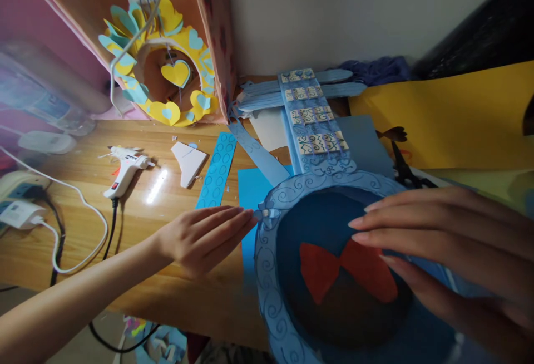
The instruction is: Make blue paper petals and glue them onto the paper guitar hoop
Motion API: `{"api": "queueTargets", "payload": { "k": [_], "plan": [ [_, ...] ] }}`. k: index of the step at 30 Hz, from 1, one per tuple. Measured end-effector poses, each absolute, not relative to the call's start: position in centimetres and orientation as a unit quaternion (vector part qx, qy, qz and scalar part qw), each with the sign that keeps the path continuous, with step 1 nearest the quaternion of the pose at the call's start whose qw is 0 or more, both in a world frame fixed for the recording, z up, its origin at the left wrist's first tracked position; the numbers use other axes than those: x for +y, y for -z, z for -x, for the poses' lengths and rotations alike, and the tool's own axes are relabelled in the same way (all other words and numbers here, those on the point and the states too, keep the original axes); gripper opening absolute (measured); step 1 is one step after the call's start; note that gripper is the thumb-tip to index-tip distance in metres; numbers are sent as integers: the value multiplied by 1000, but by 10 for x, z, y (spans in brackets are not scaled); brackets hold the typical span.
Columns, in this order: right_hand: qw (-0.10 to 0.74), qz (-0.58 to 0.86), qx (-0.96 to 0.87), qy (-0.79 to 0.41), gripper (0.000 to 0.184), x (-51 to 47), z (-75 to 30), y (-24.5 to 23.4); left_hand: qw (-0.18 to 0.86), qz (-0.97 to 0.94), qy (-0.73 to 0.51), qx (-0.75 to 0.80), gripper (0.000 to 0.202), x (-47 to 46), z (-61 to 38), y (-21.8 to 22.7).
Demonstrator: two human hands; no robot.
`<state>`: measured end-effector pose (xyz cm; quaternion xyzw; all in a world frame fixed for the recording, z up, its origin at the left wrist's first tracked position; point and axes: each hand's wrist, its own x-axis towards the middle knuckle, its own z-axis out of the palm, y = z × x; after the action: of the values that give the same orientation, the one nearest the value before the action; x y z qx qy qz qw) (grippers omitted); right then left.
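My left hand (204,236) reaches in from the left, its fingers pressed together. Their tips are on a small blue paper bow (270,217) at the left rim of a blue ring (266,266) decorated with dark swirls. From the right comes my right hand (442,247), fingers stretched out above the ring, thumb apart. Below it a red bow-shaped piece (319,269) shows inside the dark ring opening, its right wing partly covered by the hand. A blue neck-like strip (297,130) with patterned cream panels joins the ring at the top.
A white glue gun (125,169) lies on the wooden table, its cord trailing down. Near it are a white paper scrap (187,163) and a blue strip with circles (217,172). Black scissors (403,166) lie beside yellow paper (450,113). A yellow heart-trimmed ring (167,113) stands behind.
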<state>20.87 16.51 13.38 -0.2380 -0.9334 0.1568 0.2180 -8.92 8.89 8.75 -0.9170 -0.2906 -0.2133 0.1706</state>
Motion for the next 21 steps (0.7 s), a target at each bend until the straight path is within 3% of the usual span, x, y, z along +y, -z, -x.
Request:
{"api": "queueTargets", "payload": {
  "k": [21],
  "plan": [
    [214, 220, -937, -169, 19, 167, -210, -133, 183, 926, 203, -260, 18, 99, 85, -88]
  ]
}}
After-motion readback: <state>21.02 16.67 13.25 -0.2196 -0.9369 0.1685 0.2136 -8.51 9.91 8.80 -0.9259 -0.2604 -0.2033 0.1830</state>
